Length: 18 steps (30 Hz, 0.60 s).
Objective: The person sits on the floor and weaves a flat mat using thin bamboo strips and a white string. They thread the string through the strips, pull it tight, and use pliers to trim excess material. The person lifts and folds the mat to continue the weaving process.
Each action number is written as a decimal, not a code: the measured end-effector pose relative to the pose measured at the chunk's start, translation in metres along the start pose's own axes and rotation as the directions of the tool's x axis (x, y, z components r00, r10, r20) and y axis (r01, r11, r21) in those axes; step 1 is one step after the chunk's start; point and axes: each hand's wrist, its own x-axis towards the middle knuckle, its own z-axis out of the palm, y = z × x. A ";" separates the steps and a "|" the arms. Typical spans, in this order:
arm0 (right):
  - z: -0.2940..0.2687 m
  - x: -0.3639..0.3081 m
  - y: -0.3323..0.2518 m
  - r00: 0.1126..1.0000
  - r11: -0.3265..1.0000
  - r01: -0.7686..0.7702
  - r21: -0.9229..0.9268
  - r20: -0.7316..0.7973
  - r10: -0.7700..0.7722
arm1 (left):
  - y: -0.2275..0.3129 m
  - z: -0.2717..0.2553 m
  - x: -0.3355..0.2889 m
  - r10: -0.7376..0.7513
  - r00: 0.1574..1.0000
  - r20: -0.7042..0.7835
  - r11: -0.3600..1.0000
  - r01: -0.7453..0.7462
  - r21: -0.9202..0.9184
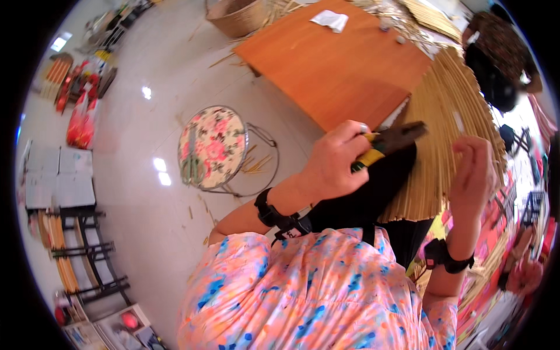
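My left hand [335,160] is closed round the yellow and green handles of a pair of pliers [402,137], whose dark metal jaws point right over a mat. The mat [434,140], made of straw-coloured strips laid side by side, spreads over my lap and out to the right of the table. Over its right part is my right hand [473,172], fingers bent and pressed together. Whatever they may pinch is too small or blurred to tell. Each wrist wears a black strap with a small device.
An orange-brown table [338,64] stands ahead, bearing a white paper [331,21]. Left of me, green-handled scissors [192,163] lie on a floral round stool [217,143]. A woven basket [236,16] stands far off. Another person [504,52] sits at far right. Straw scraps litter the floor.
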 end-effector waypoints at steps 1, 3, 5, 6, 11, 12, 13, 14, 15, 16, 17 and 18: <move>0.002 -0.001 0.003 0.999 0.997 0.003 0.083 -0.040 0.000 | -0.011 -0.011 -0.014 -0.084 0.996 -0.026 0.988 0.087 0.127; -0.003 -0.004 0.014 0.997 0.964 -0.057 0.262 -0.032 0.067 | -0.047 -0.026 -0.040 -0.293 0.952 -0.088 0.897 0.305 0.319; -0.011 -0.008 0.023 0.993 0.914 -0.116 0.390 0.026 0.115 | -0.107 -0.051 -0.074 -0.471 0.858 -0.207 0.699 0.506 0.506; -0.016 -0.009 0.028 0.988 0.882 -0.153 0.446 0.056 0.144 | -0.135 -0.062 -0.093 -0.505 0.793 -0.341 0.586 0.605 0.539; -0.022 -0.024 0.025 0.952 0.803 -0.306 0.511 0.180 0.248 | -0.179 -0.113 -0.140 -0.618 0.634 -0.465 0.203 0.700 0.684; -0.016 -0.024 0.026 0.980 0.783 -0.196 0.591 0.137 0.142 | -0.163 -0.118 -0.138 -0.554 0.693 -0.461 0.286 0.678 0.677; -0.016 -0.023 0.018 0.941 0.686 -0.338 0.644 0.212 0.264 | -0.187 -0.128 -0.157 -0.667 0.573 -0.475 0.149 0.728 0.669; -0.020 -0.019 0.020 0.953 0.752 -0.293 0.590 0.238 0.186 | -0.217 -0.140 -0.177 -0.616 0.619 -0.487 0.073 0.660 0.747; -0.020 -0.022 0.023 0.949 0.751 -0.301 0.588 0.265 0.173 | -0.198 -0.127 -0.145 -0.731 0.505 -0.459 -0.094 0.592 0.800; -0.016 -0.026 0.025 0.976 0.770 -0.210 0.602 0.169 0.135 | -0.147 -0.097 -0.101 -0.647 0.510 -0.567 -0.170 0.628 0.760; -0.021 -0.027 0.020 0.983 0.776 -0.174 0.606 0.148 0.105 | -0.142 -0.107 -0.087 -0.704 0.505 -0.500 -0.136 0.594 0.793; -0.021 -0.028 0.017 0.991 0.766 -0.132 0.629 0.097 0.092 | -0.166 -0.118 -0.089 -0.586 0.722 -0.368 0.202 0.570 0.797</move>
